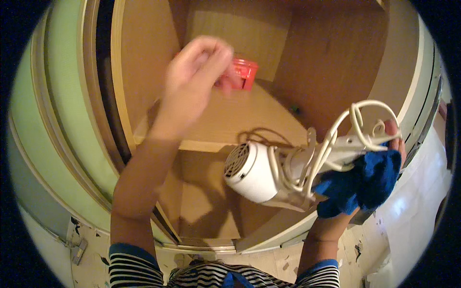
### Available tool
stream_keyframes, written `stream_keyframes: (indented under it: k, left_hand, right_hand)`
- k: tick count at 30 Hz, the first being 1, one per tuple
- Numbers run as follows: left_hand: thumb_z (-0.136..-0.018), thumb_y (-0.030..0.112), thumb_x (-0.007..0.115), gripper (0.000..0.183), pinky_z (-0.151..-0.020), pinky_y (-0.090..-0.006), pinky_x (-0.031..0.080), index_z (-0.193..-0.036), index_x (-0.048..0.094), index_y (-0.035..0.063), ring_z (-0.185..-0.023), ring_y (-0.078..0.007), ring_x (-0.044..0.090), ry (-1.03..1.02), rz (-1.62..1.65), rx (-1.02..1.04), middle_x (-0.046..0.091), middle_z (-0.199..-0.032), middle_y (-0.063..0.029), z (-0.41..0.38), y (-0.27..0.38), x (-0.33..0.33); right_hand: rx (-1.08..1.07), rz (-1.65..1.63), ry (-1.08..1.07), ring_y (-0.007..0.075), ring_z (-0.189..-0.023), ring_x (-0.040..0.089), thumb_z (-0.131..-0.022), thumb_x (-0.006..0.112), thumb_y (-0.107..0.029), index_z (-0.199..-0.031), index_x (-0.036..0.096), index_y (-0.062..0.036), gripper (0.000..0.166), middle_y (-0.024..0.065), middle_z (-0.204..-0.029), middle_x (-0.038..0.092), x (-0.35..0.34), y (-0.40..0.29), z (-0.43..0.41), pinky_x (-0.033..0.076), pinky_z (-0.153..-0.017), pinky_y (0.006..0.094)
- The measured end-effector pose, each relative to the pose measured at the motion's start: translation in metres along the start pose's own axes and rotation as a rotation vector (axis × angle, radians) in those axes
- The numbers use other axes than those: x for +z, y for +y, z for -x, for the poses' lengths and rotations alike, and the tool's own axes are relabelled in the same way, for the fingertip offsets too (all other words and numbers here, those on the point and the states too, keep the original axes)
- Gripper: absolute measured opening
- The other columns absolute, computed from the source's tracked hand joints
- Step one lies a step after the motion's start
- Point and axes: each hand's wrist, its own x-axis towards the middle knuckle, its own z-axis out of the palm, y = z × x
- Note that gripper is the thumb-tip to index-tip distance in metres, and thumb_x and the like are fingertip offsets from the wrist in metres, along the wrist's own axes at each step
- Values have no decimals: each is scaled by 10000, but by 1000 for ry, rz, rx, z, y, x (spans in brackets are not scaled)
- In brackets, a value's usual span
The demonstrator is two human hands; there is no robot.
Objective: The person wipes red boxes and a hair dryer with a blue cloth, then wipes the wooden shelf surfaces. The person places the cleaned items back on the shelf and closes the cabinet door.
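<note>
My left hand point(191, 79) is blurred, raised inside a wooden cabinet. Its fingers are loosely bent and apart, and I see nothing held in them. Just behind it, partly covered by the fingers, a red plastic basket point(248, 73) sits on the cabinet shelf point(234, 115). On the right, my right hand point(396, 144) grips a white hair dryer point(255, 172) by its handle, together with a blue cloth point(363, 183) that hides most of the palm. A cream power cord point(329, 151) loops around the dryer, whose round rear grille faces left.
A lower compartment point(201, 201) opens beneath the shelf. Green sliding door panels point(65, 90) stand at the left. A small dark green object point(295, 109) lies on the shelf near the right wall. White sheeting point(407, 223) spreads at the right, and dark scraps point(357, 250) litter the floor.
</note>
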Motion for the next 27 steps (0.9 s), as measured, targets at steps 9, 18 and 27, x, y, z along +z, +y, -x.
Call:
stream_keyframes:
  k: [9,18,27]
  left_hand:
    - [-768,726,188,894,-1069,-444,189,-1362,187,58,-1294,-257,261,-314,1149,-1197,306,-1372,-171,275,-8,30]
    - [-841,451,500,473,-938,-373,413,-1113,519,64,-1010,-219,542,715,1019,-1114,566,-1066,-95,294,-25,22]
    - [-694,36,647,429,-806,-368,489,-1097,507,77,-900,-223,565,622,877,-1112,568,-962,-56,350,-70,-11]
  right_hand:
    - [582,-1078,-870,167,-620,522,-836,501,-259,-729,589,-64,240,90,-797,617,-59,18,92,432,-602,308]
    - [133,-878,-1797,190,-489,566,-684,648,-70,-666,605,1,84,143,-866,649,-71,44,169,419,-429,283]
    - [710,-276,-1559,275,-1045,551,-575,801,-95,-1036,607,3,510,173,-1115,576,-171,111,188,442,-865,331]
